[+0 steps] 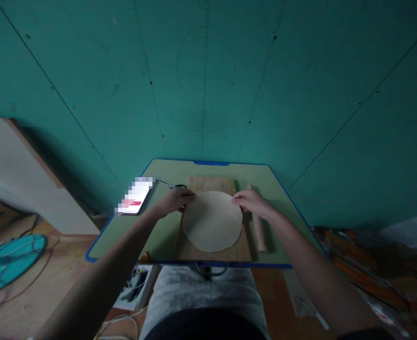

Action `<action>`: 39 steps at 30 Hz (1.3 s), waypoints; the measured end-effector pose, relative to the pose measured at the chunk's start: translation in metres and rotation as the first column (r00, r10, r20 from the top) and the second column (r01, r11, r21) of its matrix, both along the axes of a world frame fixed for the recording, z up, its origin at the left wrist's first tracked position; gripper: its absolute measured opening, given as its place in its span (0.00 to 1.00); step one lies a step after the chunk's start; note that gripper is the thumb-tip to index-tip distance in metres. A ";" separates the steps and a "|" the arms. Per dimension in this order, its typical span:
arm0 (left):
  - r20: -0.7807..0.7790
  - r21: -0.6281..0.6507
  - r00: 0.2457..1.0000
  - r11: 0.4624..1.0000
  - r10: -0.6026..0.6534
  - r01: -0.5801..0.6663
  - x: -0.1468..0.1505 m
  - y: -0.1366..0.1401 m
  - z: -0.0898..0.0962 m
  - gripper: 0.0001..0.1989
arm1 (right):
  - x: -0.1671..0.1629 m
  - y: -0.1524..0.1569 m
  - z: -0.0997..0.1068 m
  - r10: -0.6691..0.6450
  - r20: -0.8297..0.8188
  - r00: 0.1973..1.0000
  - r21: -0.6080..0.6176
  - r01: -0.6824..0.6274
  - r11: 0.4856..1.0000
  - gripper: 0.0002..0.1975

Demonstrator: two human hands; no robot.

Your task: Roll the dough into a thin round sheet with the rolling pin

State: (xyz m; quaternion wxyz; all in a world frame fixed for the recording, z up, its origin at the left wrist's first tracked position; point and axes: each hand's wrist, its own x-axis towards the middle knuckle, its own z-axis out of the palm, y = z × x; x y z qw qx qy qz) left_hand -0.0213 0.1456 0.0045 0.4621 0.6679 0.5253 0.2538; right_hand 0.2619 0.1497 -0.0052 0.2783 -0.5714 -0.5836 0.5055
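A thin round sheet of rolled dough (212,222) hangs between my two hands, its lower edge over a wooden board (212,183). My left hand (177,200) pinches the sheet's upper left edge between thumb and fingers. At the upper right edge, my right hand (251,203) grips it the same way. A wooden rolling pin (259,232) lies to the right of the board, its upper part passing behind my right hand. Close behind my left hand are dark-handled scissors (180,186), partly covered.
The small green table (162,236) has a blue rim and stands against a green wall (201,85). A lit tablet or phone (135,196) rests at its left side. Below, a white box (135,285) with cables sits on the floor at left, near a turquoise round object (13,259).
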 end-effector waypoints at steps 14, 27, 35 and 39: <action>-0.574 0.440 0.814 0.804 -0.091 0.400 0.004 -0.053 -0.015 0.36 | 0.010 -0.047 -0.010 0.091 0.680 0.728 0.431 -0.497 0.753 0.34; -0.673 0.330 0.718 0.796 -0.178 0.507 0.018 -0.071 -0.022 0.46 | 0.002 -0.062 -0.033 0.059 0.793 0.606 0.418 -0.612 0.671 0.42; -0.633 0.363 0.743 0.764 -0.218 0.534 0.023 -0.079 -0.028 0.49 | 0.001 -0.063 -0.031 0.077 0.805 0.589 0.386 -0.617 0.686 0.43; -0.602 0.379 0.769 0.771 -0.215 0.512 0.021 -0.078 -0.028 0.49 | 0.001 -0.063 -0.031 0.078 0.799 0.597 0.392 -0.614 0.685 0.42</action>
